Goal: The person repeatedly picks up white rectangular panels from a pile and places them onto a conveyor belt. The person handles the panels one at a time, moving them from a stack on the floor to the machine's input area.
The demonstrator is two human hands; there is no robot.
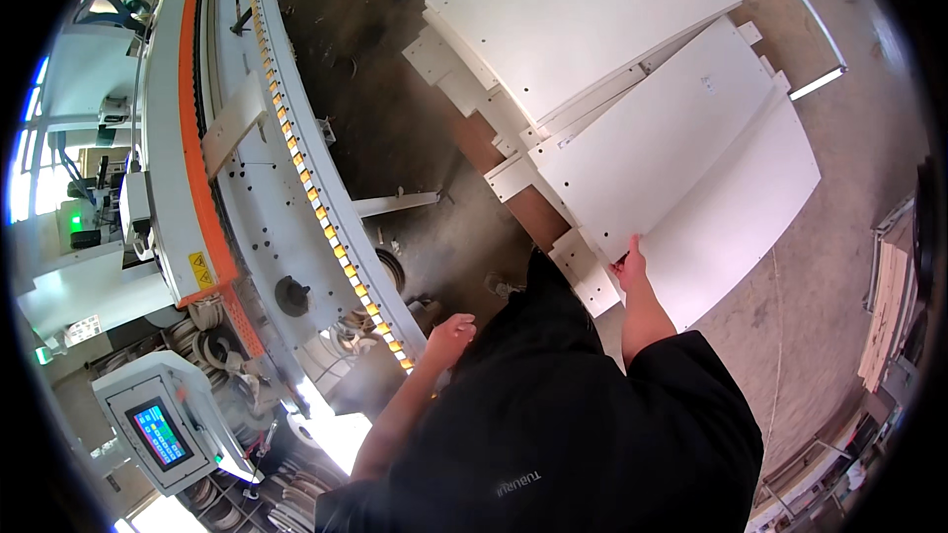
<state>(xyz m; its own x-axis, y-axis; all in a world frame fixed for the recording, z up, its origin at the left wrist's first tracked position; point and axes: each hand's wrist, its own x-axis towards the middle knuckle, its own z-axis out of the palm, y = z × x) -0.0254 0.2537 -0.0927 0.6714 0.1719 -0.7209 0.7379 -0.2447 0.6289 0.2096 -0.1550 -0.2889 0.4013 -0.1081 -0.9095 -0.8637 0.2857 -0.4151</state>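
Note:
My right hand grips the near edge of a white panel, its fingers curled at that edge close to a small drilled hole. This panel lies on a stack, overlapping another white panel to its right. Farther off, a second pile is topped by a large white panel with several dark holes along its rim. My left hand hangs in the air beside the long machine, fingers curled in, and nothing shows in it.
A long machine with an orange strip and a row of yellow rollers runs along the left. Its control box carries a lit screen. Smaller drilled white boards jut from under the stack. Timber boards lean at far right.

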